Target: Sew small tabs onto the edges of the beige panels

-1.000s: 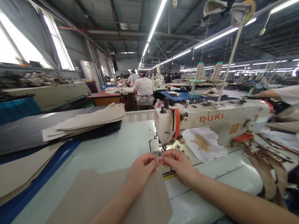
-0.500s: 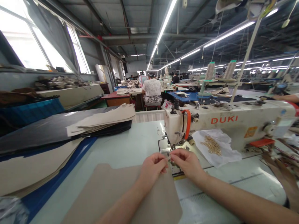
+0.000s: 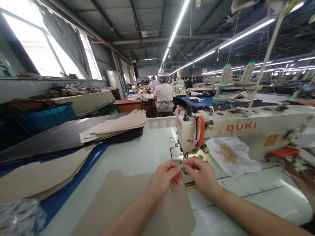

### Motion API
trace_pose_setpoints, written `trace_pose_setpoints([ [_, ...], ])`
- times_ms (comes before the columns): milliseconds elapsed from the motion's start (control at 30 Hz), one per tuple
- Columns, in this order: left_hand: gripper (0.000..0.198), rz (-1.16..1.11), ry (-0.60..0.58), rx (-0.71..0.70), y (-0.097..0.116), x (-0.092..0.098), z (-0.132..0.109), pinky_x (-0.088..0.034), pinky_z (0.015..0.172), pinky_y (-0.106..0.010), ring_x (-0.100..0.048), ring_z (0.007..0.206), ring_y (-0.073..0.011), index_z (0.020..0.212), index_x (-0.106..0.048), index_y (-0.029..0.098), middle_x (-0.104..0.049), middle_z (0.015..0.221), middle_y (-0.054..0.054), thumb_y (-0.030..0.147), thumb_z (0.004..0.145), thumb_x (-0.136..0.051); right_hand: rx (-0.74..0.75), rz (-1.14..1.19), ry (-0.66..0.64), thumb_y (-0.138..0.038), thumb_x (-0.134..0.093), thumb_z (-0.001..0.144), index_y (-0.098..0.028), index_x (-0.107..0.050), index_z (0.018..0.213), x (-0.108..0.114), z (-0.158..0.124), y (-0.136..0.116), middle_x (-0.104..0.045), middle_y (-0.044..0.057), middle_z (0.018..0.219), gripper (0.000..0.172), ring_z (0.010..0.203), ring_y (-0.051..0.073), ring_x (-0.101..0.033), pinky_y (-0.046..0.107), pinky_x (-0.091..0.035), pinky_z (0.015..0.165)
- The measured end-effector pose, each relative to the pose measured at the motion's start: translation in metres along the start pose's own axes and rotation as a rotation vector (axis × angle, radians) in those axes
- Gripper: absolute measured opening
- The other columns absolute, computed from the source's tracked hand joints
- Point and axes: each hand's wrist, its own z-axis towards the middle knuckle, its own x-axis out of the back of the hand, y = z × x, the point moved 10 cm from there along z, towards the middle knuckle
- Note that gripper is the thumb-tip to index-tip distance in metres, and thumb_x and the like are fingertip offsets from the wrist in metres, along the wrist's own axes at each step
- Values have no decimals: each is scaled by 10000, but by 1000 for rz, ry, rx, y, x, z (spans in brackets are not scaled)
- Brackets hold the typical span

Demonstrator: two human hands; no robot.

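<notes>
Both hands meet just in front of the needle area of a white sewing machine [image 3: 241,126]. My left hand [image 3: 167,177] is closed in a pinch over the far right part of a beige fabric panel [image 3: 137,200], which lies flat on the table. Opposite it, my right hand [image 3: 200,173] pinches too, its fingertips almost touching the left ones. Whatever sits between the fingertips is too small to make out. Right of the needle, small gold-coloured metal pieces [image 3: 227,154] lie heaped on a white cloth [image 3: 246,164] against the machine.
Stacks of beige cut panels [image 3: 115,124] lie on the left, one of them above a blue sheet [image 3: 98,152]. A clear plastic bag [image 3: 21,216] sits at the lower left. Thread cones [image 3: 225,74] stand behind the machine. A person [image 3: 163,95] sits farther ahead.
The camera view has turned slightly left, so the scene sits further right. Both hands keep their pinch at the same spot near the needle.
</notes>
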Motion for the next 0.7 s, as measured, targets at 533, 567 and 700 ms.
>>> trace_pose_setpoints([
  [533,252,-156,-82,83,-3,-6,-4,-384,478,-175,-532,458,-64,722,-579,140,-633,576,3,307,640,-749,40,-3,7,-243,-522,787,-191,-612,770,-1,-2,-1,-663,10,690,105,637,144,-610,239,-489,624],
  [567,252,-153,-95,87,-3,-8,-4,-385,477,-175,-531,458,-64,723,-580,140,-635,579,1,309,642,-749,51,-16,10,-235,-521,781,-189,-607,761,-1,-2,-2,-659,9,683,100,628,142,-605,237,-487,617],
  [700,249,-135,-139,105,-4,-14,-6,-394,486,-181,-528,463,-64,734,-590,139,-635,591,-4,316,648,-742,92,-93,0,-207,-509,779,-184,-600,734,-3,-2,-9,-647,13,682,103,629,138,-592,231,-474,611],
])
